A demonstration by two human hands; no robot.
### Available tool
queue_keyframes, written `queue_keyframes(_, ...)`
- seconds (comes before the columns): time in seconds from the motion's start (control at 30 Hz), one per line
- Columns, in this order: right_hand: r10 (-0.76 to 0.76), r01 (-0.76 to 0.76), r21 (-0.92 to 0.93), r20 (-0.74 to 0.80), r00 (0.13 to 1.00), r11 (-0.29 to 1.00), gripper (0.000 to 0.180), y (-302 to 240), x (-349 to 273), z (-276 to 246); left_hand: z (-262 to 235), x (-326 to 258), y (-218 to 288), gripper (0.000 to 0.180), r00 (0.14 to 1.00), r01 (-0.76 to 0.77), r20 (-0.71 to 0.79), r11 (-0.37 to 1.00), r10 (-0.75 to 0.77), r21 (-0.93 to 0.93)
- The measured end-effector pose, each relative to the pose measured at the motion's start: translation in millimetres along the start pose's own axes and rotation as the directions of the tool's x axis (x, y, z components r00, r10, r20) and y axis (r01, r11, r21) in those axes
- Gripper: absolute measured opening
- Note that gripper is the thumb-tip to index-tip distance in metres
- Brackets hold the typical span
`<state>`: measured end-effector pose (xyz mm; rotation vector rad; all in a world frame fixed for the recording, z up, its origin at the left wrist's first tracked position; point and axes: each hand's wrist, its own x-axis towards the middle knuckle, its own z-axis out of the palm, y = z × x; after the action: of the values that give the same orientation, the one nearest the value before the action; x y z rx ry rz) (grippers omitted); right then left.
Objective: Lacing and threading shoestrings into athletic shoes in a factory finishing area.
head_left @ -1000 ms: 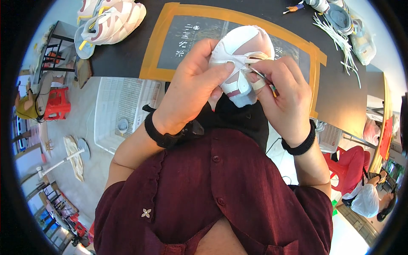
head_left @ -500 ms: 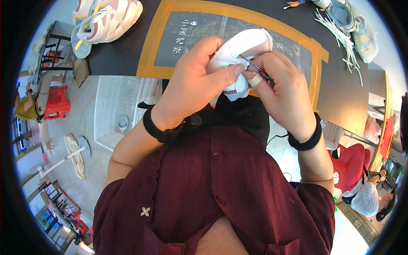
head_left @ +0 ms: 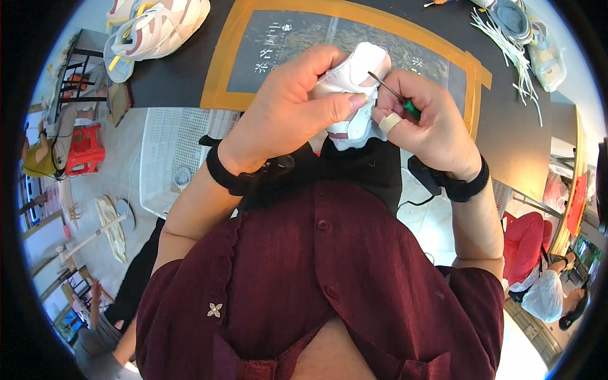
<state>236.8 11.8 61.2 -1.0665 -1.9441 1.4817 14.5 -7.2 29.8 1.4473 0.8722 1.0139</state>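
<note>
A white shoe upper [head_left: 360, 79] is held up above the near edge of the table. My left hand [head_left: 297, 104] grips it, with the thumb pressed on its near side and the fingers behind. In my right hand [head_left: 434, 123] is an awl [head_left: 391, 91] with a thin metal shaft and a green handle. The awl's tip lies over the upper's right part; I cannot tell if it touches. My right fingertips are close beside the upper's right edge, and one carries a pale band. Part of the green handle is hidden in the palm.
A sheet-covered panel edged with yellow tape [head_left: 218, 60] lies on the dark table. Pale sneakers [head_left: 168, 28] stand at far left; white cords [head_left: 506, 57] and a plastic bag [head_left: 548, 63] lie at far right. Below left is a white basket [head_left: 152, 180]. People [head_left: 546, 294] are at both sides.
My right hand has moved a little right and turned, drawing the awl's shaft out from the upper's fold. The upper has tilted more upright. Another person has appeared at lower left.
</note>
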Motion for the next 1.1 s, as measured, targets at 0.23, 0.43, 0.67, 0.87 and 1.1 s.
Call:
queue_keyframes(0.23,-0.138,0.137,-0.011,-0.124,0.983,0.99,0.009,10.1,7.8,1.7,-7.3,2.7,4.7,0.032,0.985,0.14,-0.049,0.937,-0.164,-0.321)
queue_keyframes(0.43,0.195,-0.03,0.5,-0.281,0.94,0.866,0.026,14.9,0.0,-3.2,-16.7,0.7,-7.2,0.032,0.99,0.078,-0.056,0.848,-0.127,-0.525)
queue_keyframes(0.67,0.054,-0.03,0.794,-0.004,0.999,0.607,0.026,28.1,0.2,11.3,-16.9,-0.8,-3.7,0.028,0.974,0.097,-0.133,0.865,-0.184,-0.492)
queue_keyframes(0.87,-0.052,-0.164,0.917,0.196,0.979,0.364,0.027,39.1,-2.2,13.8,-24.7,8.2,-4.0,0.018,0.956,0.235,0.008,0.752,-0.292,-0.616)
queue_keyframes(1.1,-0.051,0.0,0.952,0.017,0.999,0.305,0.029,39.2,-0.1,14.2,-32.2,15.5,-17.2,0.031,0.988,0.146,0.056,0.746,-0.145,-0.65)
